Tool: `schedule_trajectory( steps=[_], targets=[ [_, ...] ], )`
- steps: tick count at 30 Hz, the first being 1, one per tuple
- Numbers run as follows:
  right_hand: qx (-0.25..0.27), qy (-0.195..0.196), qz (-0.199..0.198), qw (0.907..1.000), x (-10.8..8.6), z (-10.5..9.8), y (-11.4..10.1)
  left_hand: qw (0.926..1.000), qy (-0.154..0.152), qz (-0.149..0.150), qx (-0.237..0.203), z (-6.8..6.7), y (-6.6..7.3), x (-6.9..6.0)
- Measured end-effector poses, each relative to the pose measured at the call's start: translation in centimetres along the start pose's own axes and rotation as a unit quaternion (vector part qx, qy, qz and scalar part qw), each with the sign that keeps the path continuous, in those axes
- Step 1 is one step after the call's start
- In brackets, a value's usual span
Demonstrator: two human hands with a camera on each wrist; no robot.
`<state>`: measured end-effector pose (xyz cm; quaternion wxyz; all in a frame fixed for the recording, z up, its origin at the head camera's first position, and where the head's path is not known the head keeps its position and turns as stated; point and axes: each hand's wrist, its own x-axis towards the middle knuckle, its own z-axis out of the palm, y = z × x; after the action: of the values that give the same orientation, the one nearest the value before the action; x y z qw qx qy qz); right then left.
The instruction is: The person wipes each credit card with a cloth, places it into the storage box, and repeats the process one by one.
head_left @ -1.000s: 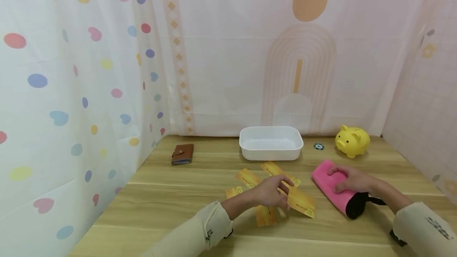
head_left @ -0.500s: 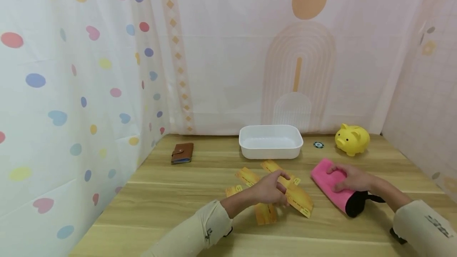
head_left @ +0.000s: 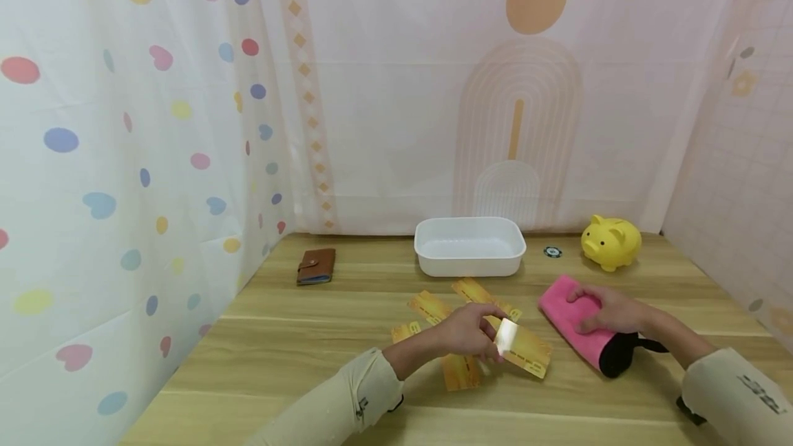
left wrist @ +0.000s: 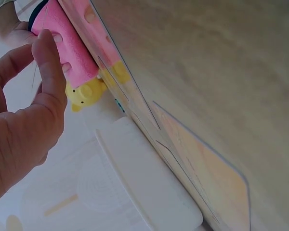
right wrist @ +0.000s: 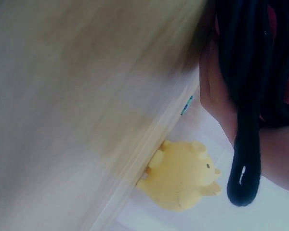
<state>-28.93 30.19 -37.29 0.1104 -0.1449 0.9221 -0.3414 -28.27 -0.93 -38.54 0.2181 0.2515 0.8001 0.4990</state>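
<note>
My left hand (head_left: pixel 467 330) pinches a golden-yellow card (head_left: pixel 529 351) by its left end, and light glares off that end in the head view. Around and under this hand lie several similar cards (head_left: pixel 430 305) on the wooden table. In the left wrist view the thumb and fingers come together, and the held card is hard to make out. My right hand (head_left: pixel 610 312) grips a pink, soft-looking cylindrical pouch (head_left: pixel 579 336) with a black end, which lies slanted on the table. The pouch's black strap (right wrist: pixel 248 163) hangs large in the right wrist view.
Behind the cards stands a white rectangular tub (head_left: pixel 471 267). A brown snap wallet (head_left: pixel 317 267) lies at the far left. At the back right are a round chip (head_left: pixel 553 252) and a yellow piggy bank (head_left: pixel 612 244). Curtains (head_left: pixel 396 88) enclose the table's back and sides.
The card in my left hand has changed its tilt, dipping and then coming up to catch the light. Both hands stay in nearly the same places, and the pouch lies as before.
</note>
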Motion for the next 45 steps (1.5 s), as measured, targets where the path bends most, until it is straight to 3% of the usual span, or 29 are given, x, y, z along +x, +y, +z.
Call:
schedule_trajectory(
  steps=[11, 24, 30, 36, 45],
  targets=[
    [0.009, -0.003, 0.002, 0.9999, -0.2, 0.1, -0.1, 0.9996, 0.001, -0.007, -0.027, 0.0, 0.1, -0.1],
    [0.022, 0.001, -0.004, 0.9998, 0.0, 0.0, -0.1, 0.9915, -0.030, 0.010, -0.126, -0.8, 0.1, -0.2],
    [0.006, 0.012, 0.008, 0.9999, -0.1, 0.5, -0.1, 0.9933, -0.031, 0.037, -0.105, -1.2, -0.2, -0.5],
    [-0.016, 0.013, -0.009, 0.9997, 0.1, 0.6, -0.4, 0.9952, -0.025, 0.048, -0.081, -1.9, -0.1, -0.8],
    [-0.001, 0.034, -0.004, 0.9994, 0.3, 1.2, -1.2, 0.9930, -0.008, 0.059, -0.102, -2.2, 0.3, -0.8]
  ],
)
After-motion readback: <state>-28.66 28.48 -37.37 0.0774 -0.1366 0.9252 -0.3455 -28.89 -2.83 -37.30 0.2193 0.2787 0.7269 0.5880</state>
